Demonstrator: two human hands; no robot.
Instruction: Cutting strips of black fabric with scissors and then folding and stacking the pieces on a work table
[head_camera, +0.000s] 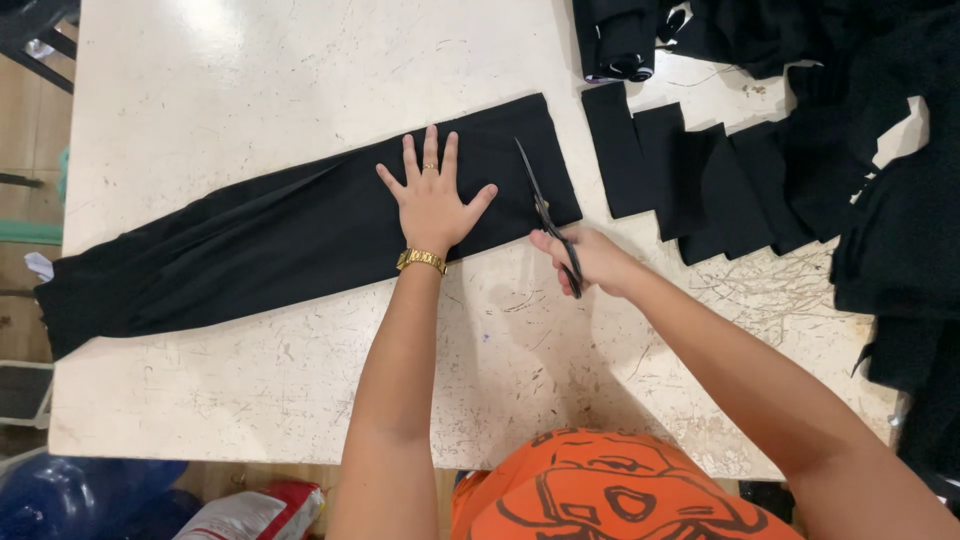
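Left hand (432, 203) splayed flat, pinning the long folded black fabric strip (290, 235) at frame centre on the scuffed white counter (250, 380), right hand (590, 258) closed on black-handled scissors (548, 215): keep cloth taut, blades square across, fingers clear.

**Worn white table over a wooden floor**

A large white table (250, 380) fills the view, its top scuffed, scratched and brightly lit toward the far edge. Wooden floorboards (25, 120) show along the left, with a dark chair frame (35, 40) at the far corner. Below the near edge lie a blue bag (70, 500) and a white-and-red sack (255, 512).
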